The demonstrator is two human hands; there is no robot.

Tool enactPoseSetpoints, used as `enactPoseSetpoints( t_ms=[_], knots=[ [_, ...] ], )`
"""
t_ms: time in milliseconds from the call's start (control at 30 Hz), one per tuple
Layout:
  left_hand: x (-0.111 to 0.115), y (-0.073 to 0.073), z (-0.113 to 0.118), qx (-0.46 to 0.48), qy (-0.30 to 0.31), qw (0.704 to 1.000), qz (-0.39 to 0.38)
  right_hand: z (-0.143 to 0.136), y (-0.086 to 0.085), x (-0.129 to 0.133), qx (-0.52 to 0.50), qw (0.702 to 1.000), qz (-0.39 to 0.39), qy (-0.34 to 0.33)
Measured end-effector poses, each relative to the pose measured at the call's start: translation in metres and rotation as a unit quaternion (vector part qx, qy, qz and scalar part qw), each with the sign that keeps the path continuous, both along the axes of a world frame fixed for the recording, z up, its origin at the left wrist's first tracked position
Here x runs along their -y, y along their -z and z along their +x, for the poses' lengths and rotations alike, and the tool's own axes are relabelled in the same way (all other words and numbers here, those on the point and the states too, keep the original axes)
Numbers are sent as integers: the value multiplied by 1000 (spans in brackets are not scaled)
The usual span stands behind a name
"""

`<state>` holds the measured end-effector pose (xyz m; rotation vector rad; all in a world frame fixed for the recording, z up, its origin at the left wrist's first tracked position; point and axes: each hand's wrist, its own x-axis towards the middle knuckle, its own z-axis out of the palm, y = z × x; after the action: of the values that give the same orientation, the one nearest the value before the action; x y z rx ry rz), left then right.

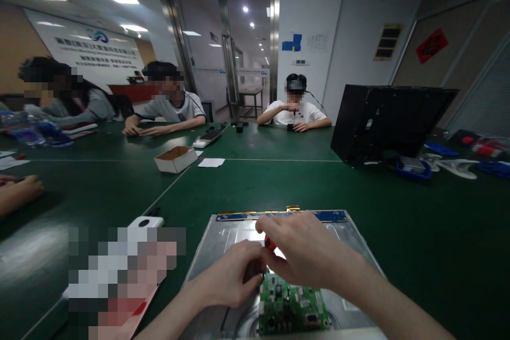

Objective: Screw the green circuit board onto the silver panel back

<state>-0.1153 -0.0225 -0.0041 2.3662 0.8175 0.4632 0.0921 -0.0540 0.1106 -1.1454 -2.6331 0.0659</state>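
In front of me a flat metal display panel (207,255) lies on the table, with a narrow blue circuit strip (334,216) along its far edge. A green circuit board (292,303) sits on the panel's near part. My right hand (306,249) is closed around a screwdriver (270,244), whose red and black handle end shows between the fingers. My left hand (239,271) is closed beside it at the board's far left corner, thumb and fingers around the dark shaft area. What the left fingertips hold is hidden.
To the left lies a white device (147,222), partly blurred out. Further off stand a small open cardboard box (175,159) and a black monitor (390,122). Several people sit around the green table (271,183); someone's hand (24,191) rests at the left edge.
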Motion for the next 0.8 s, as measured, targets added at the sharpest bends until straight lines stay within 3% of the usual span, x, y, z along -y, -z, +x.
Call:
enactPoseSetpoints(
  t_ms=[800],
  knots=[
    [-1,3,0,1,11,1000,-12,0,0,-1,-7,1000,-9,-12]
  ],
)
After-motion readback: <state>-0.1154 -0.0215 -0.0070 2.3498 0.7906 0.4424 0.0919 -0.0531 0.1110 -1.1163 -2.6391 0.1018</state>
